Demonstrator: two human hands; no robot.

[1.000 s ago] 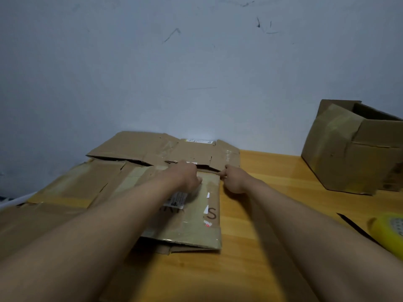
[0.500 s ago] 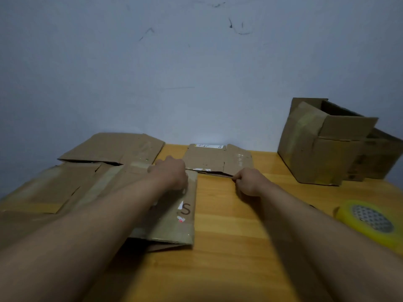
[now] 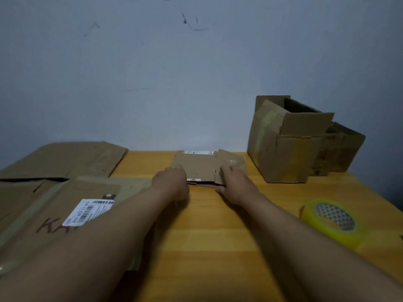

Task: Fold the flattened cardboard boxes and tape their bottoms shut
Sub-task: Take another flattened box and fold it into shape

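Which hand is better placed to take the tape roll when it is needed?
Right. The yellow tape roll lies on the table's right side, beside the right forearm. The left hand would have to cross over the right hand.

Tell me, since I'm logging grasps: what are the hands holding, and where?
Both hands grip the small flattened box at its near edge: the left hand at the left corner, the right hand at the right flap.
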